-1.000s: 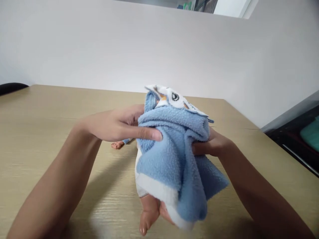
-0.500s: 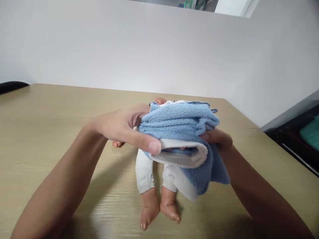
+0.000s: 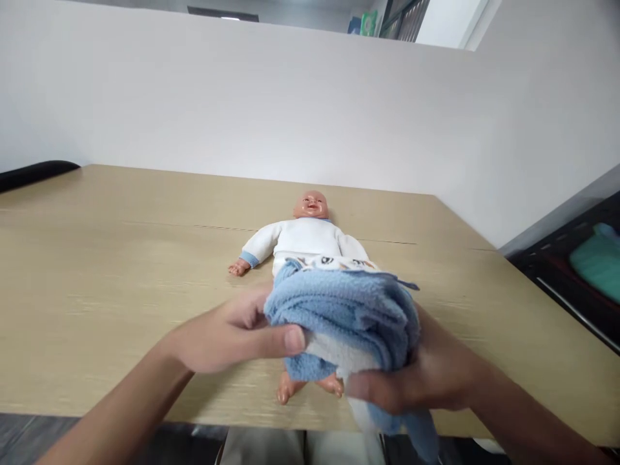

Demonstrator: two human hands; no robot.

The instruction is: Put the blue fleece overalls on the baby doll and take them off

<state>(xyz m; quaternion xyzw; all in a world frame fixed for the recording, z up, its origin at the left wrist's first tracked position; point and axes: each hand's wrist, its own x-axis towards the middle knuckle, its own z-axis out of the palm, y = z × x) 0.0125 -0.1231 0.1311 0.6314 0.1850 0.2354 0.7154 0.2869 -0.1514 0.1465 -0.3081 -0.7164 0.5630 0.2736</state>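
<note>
A bunched blue terry baby garment [image 3: 339, 303] with a white band and a printed white panel along its top edge is held up in front of me. My left hand [image 3: 242, 332] grips its left side, thumb on the near face and fingers behind. My right hand [image 3: 416, 374] pinches the lower right part, its thumb across the white band. Parts of the garment dangle below the right hand. Behind it a baby doll [image 3: 310, 236] lies on its back, in a white top with blue cuffs. The garment hides the doll's legs; its feet show underneath.
The doll lies on a wooden table [image 3: 145, 258] whose front edge is close to my lap. A pale wall [image 3: 242, 103] rises behind the table. On the right stands a black-framed object [image 3: 571, 271] with teal cloth inside; a black curved item [image 3: 39, 173] sits at the far left.
The garment has come down and nearer to me, uncovering the doll's head and torso. Its white-rimmed opening is now folded closed, and my right thumb has moved round to the front. My view has tilted.
</note>
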